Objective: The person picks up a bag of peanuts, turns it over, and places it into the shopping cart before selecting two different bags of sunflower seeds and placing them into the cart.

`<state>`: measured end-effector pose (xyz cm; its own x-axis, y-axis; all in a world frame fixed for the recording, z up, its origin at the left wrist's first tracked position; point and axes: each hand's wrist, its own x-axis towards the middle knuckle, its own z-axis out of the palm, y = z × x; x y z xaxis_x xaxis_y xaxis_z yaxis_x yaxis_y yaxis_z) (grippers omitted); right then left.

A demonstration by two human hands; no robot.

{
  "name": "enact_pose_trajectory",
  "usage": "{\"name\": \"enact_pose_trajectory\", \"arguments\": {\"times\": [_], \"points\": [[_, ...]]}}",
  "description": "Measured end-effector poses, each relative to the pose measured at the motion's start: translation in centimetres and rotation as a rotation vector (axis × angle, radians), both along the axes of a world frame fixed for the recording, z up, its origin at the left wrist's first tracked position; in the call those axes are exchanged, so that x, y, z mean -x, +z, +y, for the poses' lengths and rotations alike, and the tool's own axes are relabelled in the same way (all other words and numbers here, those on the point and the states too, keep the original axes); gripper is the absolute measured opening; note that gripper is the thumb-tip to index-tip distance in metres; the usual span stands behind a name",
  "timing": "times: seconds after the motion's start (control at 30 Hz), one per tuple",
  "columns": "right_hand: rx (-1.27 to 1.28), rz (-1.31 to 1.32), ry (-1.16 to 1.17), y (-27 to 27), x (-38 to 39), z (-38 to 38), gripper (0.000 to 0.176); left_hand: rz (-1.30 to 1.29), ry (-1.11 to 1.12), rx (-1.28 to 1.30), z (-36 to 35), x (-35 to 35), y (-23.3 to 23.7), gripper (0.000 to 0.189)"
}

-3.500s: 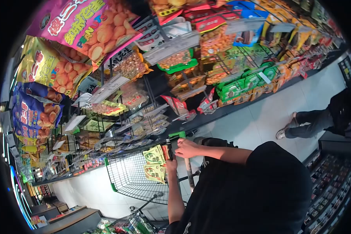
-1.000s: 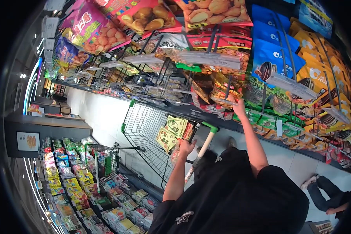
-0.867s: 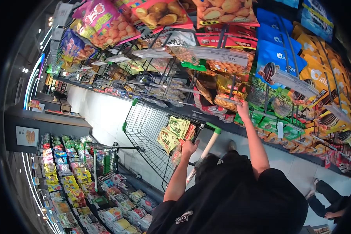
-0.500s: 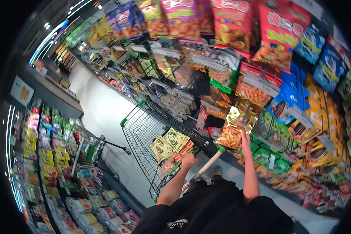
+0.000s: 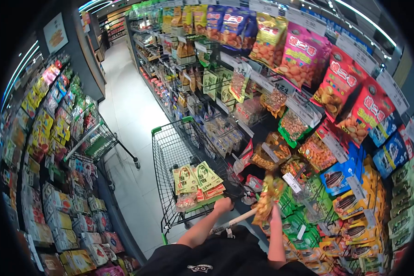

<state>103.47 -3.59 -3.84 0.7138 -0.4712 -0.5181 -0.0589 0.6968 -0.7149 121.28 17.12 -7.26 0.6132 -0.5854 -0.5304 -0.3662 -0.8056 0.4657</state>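
A gold and clear snack bag (image 5: 267, 198) of nut-like pieces is in my right hand (image 5: 275, 217), held turned nearly edge-on above the right end of the cart handle (image 5: 241, 217). My left hand (image 5: 223, 205) is closed at the near edge of the shopping cart (image 5: 168, 158), just ahead of the handle; what its fingers grip, if anything, is hidden. Inside the cart lie pale yellow-green packets (image 5: 185, 178), with red packets (image 5: 210, 192) partly beneath them and a clear bag of reddish pieces (image 5: 186, 201) to the left.
Hanging snack bags (image 5: 308, 55) and price tags crowd the shelf on my right. To the left stands a display of packaged goods (image 5: 60, 225), with a second cart (image 5: 96, 140) beside it. A tiled aisle (image 5: 124, 92) runs ahead between them.
The snack bag in my right hand has turned from facing me to edge-on and moved lower and slightly left. My view has swung and tilted, while my left hand stays closed by the cart.
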Motion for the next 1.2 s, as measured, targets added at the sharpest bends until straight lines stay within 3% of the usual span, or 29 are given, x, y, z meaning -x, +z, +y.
{"name": "enact_pose_trajectory", "arguments": {"times": [0.07, 0.13, 0.2, 0.27, 0.33, 0.37, 0.47, 0.57, 0.6, 0.67, 0.73, 0.77, 0.9, 1.0, 1.03, 1.13, 1.2], "points": [[0.020, -0.076, 0.077, 0.7, -0.7, 4.2, 0.038, -0.008, 0.003, 0.013, -0.1, -0.2, -0.9, 0.041], [0.158, 0.040, 0.099, 1.6, -1.6, 7.6, 0.034, -0.012, 0.012, 0.016, -0.2, 0.3, -2.0, 0.040], [0.185, -0.039, 0.079, 1.0, -2.6, 9.1, 0.038, 0.152, 0.153, 0.165, 0.9, 0.7, -1.9, 0.045], [0.080, -0.069, 0.179, 1.3, -3.7, 8.2, 0.036, 0.353, 0.446, 0.296, -0.5, 1.0, -13.1, 0.049], [0.099, -0.084, 0.106, 1.4, -4.3, 7.1, 0.034, 0.377, 0.631, 0.468, -1.6, 1.4, -20.4, 0.047], [0.111, -0.110, 0.071, 1.3, -5.8, 6.2, 0.033, 0.371, 0.720, 0.564, -1.8, 0.9, -21.6, 0.046], [0.115, -0.061, 0.012, -1.7, -7.2, 3.6, 0.033, -0.091, 0.139, 0.232, 0.2, 2.9, -9.8, 0.043], [0.177, -0.039, -0.054, -4.4, -7.9, 2.5, 0.038, 0.196, 0.417, 0.158, 0.2, 4.6, 6.3, 0.041], [0.180, -0.019, -0.071, -4.7, -7.9, 2.2, 0.038, -0.076, 0.206, 0.138, -0.5, 4.0, -4.4, 0.042], [0.135, 0.021, -0.053, -2.9, -7.3, 2.4, 0.038, -0.125, 0.249, 0.420, 0.0, 4.2, -4.7, 0.046], [0.133, 0.035, -0.076, -4.8, -7.1, 1.8, 0.039, 0.271, 0.419, 1.100, 0.2, 4.4, -0.2, 0.048], [0.140, -0.008, -0.059, -6.1, -7.0, 1.3, 0.042, 0.611, 0.625, 1.183, 0.0, 3.1, -2.7, 0.044], [0.145, 0.028, 0.057, -5.0, -6.6, 1.7, 0.043, 0.979, 0.702, 1.225, 0.7, 3.2, 1.5, 0.047], [0.113, 0.040, 0.061, -5.2, -6.2, 1.6, 0.049, 0.686, 0.568, 1.003, 0.6, 4.7, 5.4, 0.053], [0.135, 0.008, 0.084, -5.3, -6.1, 1.5, 0.051, 0.652, 0.462, 1.005, 0.4, 4.3, 4.7, 0.063], [0.293, 0.041, 0.106, -4.2, -6.1, 1.9, 0.043, 0.628, 0.311, 0.885, 1.7, 3.1, 5.3, 0.059], [0.185, 0.055, 0.101, -2.8, -6.2, 2.3, 0.044, 0.542, 0.378, 0.825, 1.9, 2.8, 2.9, 0.055]]}}
